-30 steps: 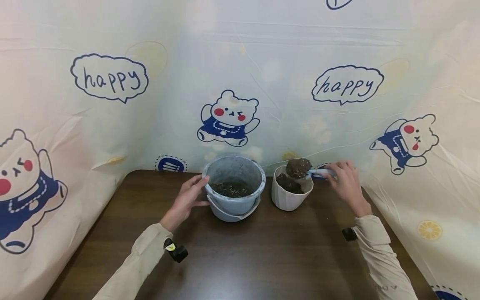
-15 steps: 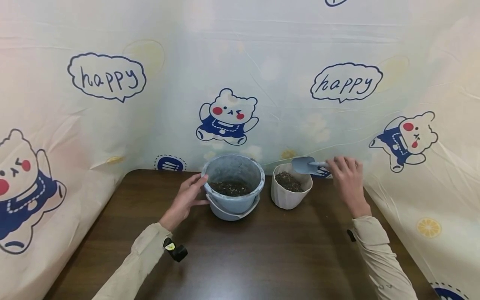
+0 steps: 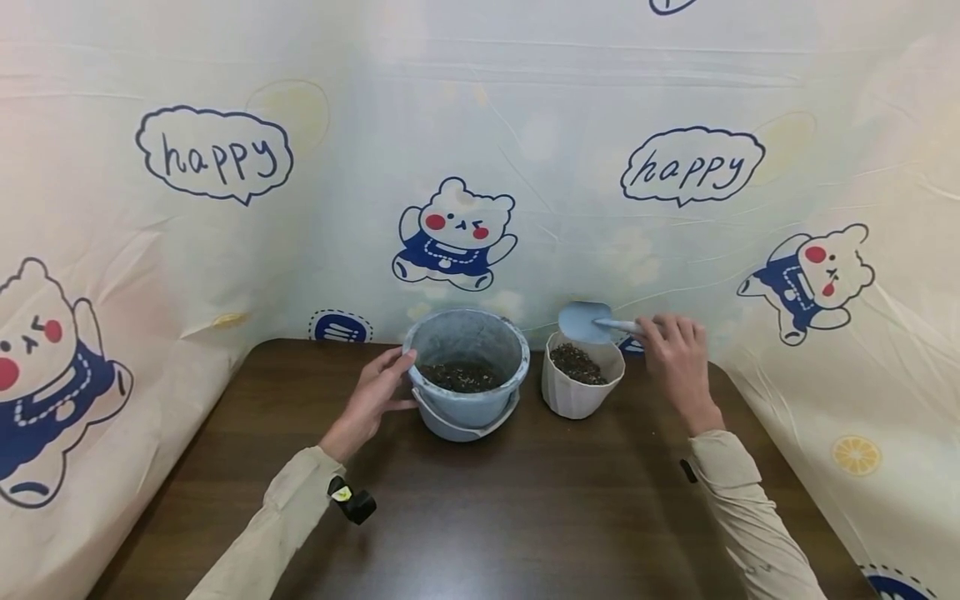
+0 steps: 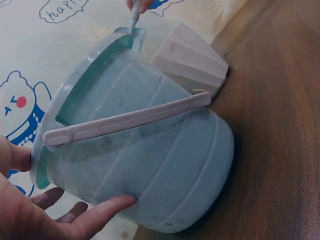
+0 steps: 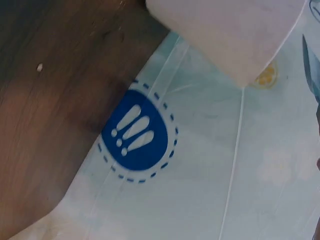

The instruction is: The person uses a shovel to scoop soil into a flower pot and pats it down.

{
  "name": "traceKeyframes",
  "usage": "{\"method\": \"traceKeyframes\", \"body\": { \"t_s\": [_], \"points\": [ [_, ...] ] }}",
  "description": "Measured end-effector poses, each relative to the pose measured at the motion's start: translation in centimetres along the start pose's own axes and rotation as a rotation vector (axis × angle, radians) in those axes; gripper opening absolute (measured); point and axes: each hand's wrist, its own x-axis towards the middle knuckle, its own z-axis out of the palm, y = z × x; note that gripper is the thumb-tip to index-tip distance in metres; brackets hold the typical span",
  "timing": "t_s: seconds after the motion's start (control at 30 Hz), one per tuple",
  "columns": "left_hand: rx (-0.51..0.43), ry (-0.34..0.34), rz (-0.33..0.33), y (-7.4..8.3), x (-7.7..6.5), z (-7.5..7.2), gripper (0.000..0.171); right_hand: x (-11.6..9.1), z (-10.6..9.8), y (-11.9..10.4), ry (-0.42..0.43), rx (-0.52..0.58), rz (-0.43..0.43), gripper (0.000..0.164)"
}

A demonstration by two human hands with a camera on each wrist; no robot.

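Observation:
A pale blue bucket (image 3: 465, 415) with dark soil (image 3: 461, 377) in its bottom stands on the table. My left hand (image 3: 367, 408) holds its left side, with the thumb at the rim and other fingers along the outer wall. To the right is a white faceted flowerpot (image 3: 573, 402), with loose soil (image 3: 577, 364) inside. Over the pot's back rim I see the blade of a small blue trowel (image 3: 585, 322), bare of soil. My right hand (image 3: 678, 362) pinches the trowel's handle from the right. In the right wrist view only the trowel's edge (image 5: 312, 70) shows.
The bucket's carrying handle (image 4: 125, 120) hangs down across its front. Behind the dark wooden table (image 3: 480, 517) hangs a printed cloth (image 3: 555, 192), close to the back edge. A few crumbs, one a pale speck (image 5: 39, 67), lie on the wood by the pot.
A heap of soil has left the trowel, and the soil in the flowerpot looks fuller. The right hand then shifts left with the bare trowel. My left hand stays on the bucket.

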Motion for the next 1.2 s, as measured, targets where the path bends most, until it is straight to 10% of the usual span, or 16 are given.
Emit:
{"method": "traceKeyframes", "body": {
  "t_s": [0.63,1.2],
  "points": [
    [0.039,-0.003,0.034,-0.2,0.1,0.0,0.063,5.2,1.4,-10.1,0.031,0.15,-0.108,0.024],
    [0.038,-0.013,0.038,-0.3,0.0,-0.3,0.06,9.2,5.1,-17.1,-0.531,-0.145,-0.241,0.011]
  ]
}}
